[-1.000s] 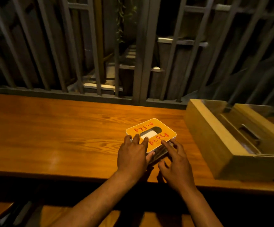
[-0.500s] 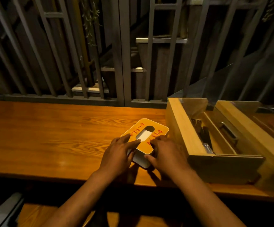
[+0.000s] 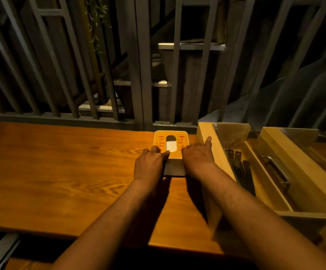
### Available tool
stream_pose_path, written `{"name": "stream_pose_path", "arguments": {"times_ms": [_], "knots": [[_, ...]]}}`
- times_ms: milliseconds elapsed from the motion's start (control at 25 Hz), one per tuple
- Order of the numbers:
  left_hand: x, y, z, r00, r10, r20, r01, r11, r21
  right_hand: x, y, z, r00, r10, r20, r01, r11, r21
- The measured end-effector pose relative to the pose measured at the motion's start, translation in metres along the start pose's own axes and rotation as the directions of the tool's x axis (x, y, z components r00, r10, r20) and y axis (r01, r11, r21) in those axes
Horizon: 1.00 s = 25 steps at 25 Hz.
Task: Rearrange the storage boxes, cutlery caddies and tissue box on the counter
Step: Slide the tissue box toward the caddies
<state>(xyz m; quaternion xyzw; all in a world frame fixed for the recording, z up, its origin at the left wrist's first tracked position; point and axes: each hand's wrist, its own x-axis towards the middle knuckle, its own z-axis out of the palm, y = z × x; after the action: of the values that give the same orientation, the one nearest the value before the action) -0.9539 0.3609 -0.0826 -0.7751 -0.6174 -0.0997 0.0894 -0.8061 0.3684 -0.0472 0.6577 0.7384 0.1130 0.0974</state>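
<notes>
Head camera: both bare hands rest on a tissue box (image 3: 171, 141) with an orange lid, which sits at the back of a wooden counter (image 3: 61, 172) beside a wooden cutlery caddy (image 3: 212, 151). The left hand (image 3: 151, 162) and the right hand (image 3: 196, 155) press its near corners, fingers spread flat, not clenched.

- A glossy, varnished wood counter (image 3: 61, 172) shows bold grain.
- The tissue box (image 3: 170, 142) has a smooth orange lid with a satin sheen above a matt grey side; white paper fills its slot.
- The cutlery caddy (image 3: 214, 152) is pale, matt, unvarnished-looking wood, with a brushed metal handle (image 3: 275, 168).
- Matt grey bars form the railing (image 3: 138, 75).
</notes>
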Motion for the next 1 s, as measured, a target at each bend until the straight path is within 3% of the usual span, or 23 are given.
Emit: {"name": "stream_pose_path", "arguments": {"times_ms": [160,320,720,800,920,1000], "knots": [[0.056,-0.007,0.014,1.0,0.004,-0.002,-0.004,1.0,0.01,0.062,0.01,0.007,1.0,0.011,0.029,-0.012,1.0,0.018],[0.098,-0.015,0.031,1.0,0.009,-0.022,-0.009,1.0,-0.009,0.096,0.021,0.014,0.997,0.044,0.058,-0.053,0.987,0.151],[0.125,-0.014,0.043,1.0,0.013,-0.025,-0.013,1.0,-0.002,0.113,0.026,0.021,0.995,0.049,0.091,-0.056,0.995,0.082],[0.124,-0.01,0.035,1.0,0.01,0.008,-0.01,1.0,-0.009,0.106,0.026,0.015,0.997,0.068,0.022,-0.072,0.966,0.248],[0.101,0.0,0.012,0.999,0.019,0.034,-0.016,0.998,-0.065,0.073,0.032,0.001,0.973,0.203,-0.112,-0.089,0.772,0.629],[0.07,0.014,-0.008,0.999,0.053,-0.013,-0.055,0.984,-0.169,0.036,0.042,0.0,0.963,0.235,-0.133,-0.066,0.682,0.728]]}}
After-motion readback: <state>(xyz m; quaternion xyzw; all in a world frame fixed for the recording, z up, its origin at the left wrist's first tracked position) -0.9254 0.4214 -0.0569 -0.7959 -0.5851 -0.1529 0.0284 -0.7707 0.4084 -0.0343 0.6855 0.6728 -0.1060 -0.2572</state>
